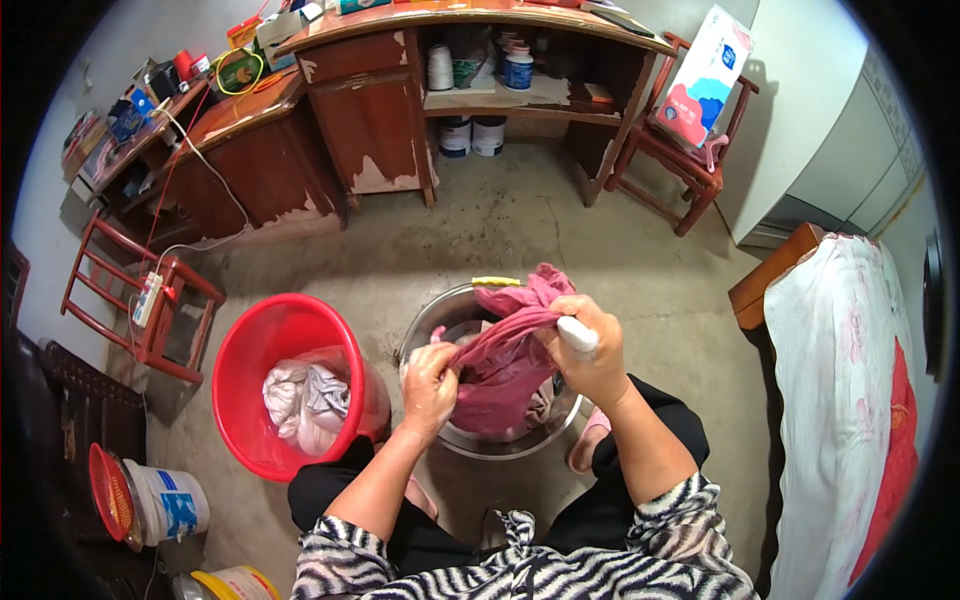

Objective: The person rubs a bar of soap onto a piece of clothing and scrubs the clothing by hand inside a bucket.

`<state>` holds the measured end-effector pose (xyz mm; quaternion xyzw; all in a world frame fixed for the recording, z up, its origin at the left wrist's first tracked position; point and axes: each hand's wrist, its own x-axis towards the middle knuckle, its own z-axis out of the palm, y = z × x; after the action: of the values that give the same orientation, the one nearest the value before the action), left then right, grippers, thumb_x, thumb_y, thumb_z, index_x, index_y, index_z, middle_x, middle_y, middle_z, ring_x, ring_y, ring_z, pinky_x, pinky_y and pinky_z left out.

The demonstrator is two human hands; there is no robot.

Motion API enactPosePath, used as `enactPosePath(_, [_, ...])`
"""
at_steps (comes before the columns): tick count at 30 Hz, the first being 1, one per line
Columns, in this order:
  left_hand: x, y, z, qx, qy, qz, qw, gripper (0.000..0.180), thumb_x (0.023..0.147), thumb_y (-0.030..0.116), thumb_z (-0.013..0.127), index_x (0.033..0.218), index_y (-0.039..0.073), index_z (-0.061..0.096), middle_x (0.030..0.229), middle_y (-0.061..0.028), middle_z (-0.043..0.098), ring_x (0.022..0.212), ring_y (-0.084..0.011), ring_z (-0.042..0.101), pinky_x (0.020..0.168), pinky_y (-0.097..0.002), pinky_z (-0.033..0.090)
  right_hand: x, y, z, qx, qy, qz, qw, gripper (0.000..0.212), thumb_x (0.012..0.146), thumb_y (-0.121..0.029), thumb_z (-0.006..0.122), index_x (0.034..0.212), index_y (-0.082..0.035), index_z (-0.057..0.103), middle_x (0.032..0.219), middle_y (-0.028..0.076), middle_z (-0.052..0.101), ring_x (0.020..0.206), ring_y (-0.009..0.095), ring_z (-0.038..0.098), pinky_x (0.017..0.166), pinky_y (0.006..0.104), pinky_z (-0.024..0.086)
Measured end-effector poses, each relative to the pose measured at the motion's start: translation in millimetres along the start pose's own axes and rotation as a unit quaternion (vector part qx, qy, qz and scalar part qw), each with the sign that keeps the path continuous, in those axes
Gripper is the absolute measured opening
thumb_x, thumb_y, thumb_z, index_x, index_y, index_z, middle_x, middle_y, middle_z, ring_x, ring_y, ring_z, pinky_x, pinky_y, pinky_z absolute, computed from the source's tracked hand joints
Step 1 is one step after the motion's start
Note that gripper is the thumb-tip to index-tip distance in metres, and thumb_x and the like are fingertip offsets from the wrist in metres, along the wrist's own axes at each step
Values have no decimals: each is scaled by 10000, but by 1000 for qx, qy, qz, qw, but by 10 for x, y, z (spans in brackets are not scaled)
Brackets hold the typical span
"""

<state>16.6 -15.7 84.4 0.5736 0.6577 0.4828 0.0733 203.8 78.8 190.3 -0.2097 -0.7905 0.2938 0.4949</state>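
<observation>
A wet, dark pink garment (505, 375) is stretched between my two hands above a metal basin (447, 300). My left hand (428, 385) is closed on the garment's left side. Its right side is bunched in my right hand (592, 358), which also grips a smooth, white, rounded bar (577, 335) that looks like soap. The far end of the garment bulges up beyond my right hand. Below it, a greyish-brown cloth (541, 403) shows in the basin. A narrow yellow strip (496, 281) lies at the basin's far rim.
Left of the basin stands a red tub (232, 330) with pale wet clothes (305, 400) inside. A wooden chair (175, 300) bears a power strip. White buckets (170, 503) stand lower left. Ahead is a worn wooden desk (365, 120); a covered bed (830, 400) is at right.
</observation>
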Motion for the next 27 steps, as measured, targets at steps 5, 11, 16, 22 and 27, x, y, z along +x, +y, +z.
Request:
enactPosePath(5, [56, -91, -17, -8, 50, 3, 999, 189, 709, 49, 585, 896, 56, 614, 924, -105, 620, 887, -291, 562, 777, -374, 422, 30, 101, -34, -15, 6, 103, 995, 179, 716, 0, 671, 840, -15, 543, 769, 56, 575, 644, 117, 517, 602, 247, 433])
enactPosePath(11, [68, -157, -20, 43, 16, -35, 998, 193, 705, 44, 524, 879, 35, 606, 898, -135, 620, 885, -300, 572, 781, -373, 425, -42, 214, -13, -28, 18, 97, 995, 171, 714, 11, 595, 874, -6, 537, 751, 152, 582, 679, 301, 607, 611, 298, 461])
enactPosePath(16, [21, -385, 13, -189, -10, -226, 956, 132, 731, 21, 504, 831, -3, 588, 734, -97, 592, 722, -216, 573, 718, -321, 447, -55, 288, 35, -23, -2, 111, 994, 184, 721, 8, 586, 897, -8, 532, 765, 158, 579, 698, 293, 603, 635, 294, 461])
enactPosePath(22, [76, -286, -74, -268, -92, -184, 941, 138, 731, 72, 528, 844, -8, 534, 762, -76, 539, 700, -152, 499, 654, -294, 412, -99, 591, 80, 79, 82, 206, 972, 173, 766, 38, 577, 901, -42, 506, 737, -14, 520, 655, 79, 529, 597, 218, 430])
enactPosePath(27, [-34, -195, -118, -70, -305, -164, 935, 447, 668, 245, 627, 1013, -29, 549, 890, -183, 615, 864, -265, 598, 786, -330, 449, -162, 731, 176, 93, 86, 273, 954, 122, 743, -37, 593, 850, -15, 537, 665, 38, 544, 583, 119, 517, 559, 262, 427])
